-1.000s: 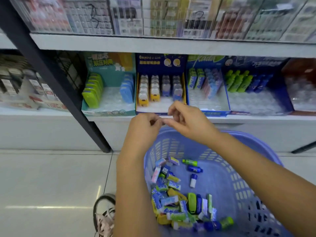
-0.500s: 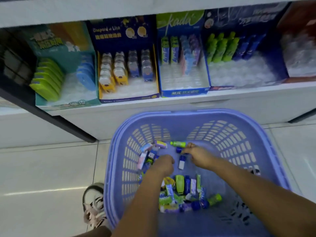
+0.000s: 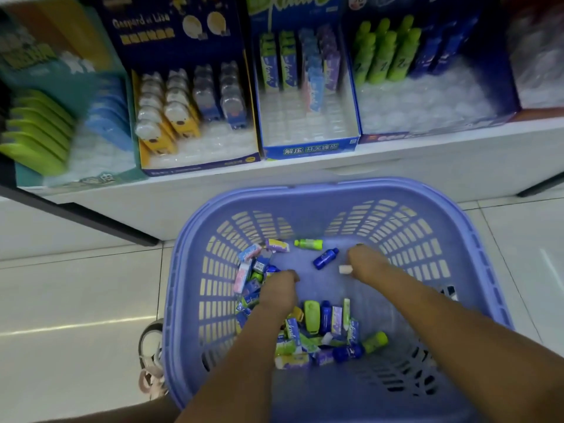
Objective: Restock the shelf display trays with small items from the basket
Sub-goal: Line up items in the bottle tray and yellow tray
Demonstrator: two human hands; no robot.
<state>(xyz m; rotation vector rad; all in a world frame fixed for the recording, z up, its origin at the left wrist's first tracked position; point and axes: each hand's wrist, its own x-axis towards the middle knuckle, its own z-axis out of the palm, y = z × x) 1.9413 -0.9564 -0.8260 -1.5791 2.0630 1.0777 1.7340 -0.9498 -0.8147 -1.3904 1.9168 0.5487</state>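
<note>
Head view: a lilac basket (image 3: 476,270) fills the lower centre of the frame, standing on the tiled floor below a white shelf (image 3: 396,166). Both hands reach down into it. The left hand (image 3: 279,290) is at the basket's left-centre, fingers curled down into a pile of small items (image 3: 323,328); I cannot tell whether it has hold of any. The right hand (image 3: 370,264) is right of centre, fingers closed, pinching a white item (image 3: 345,269) that sticks out at its left edge. A green bottle (image 3: 309,243) and a blue bottle (image 3: 326,258) lie loose just above and between the hands. Across the top stand four trays: teal tray (image 3: 91,180), navy tray (image 3: 201,167), blue tray (image 3: 308,150) and bottle tray (image 3: 427,133), each partly filled. A shoe (image 3: 151,355) shows left of the basket.
</note>
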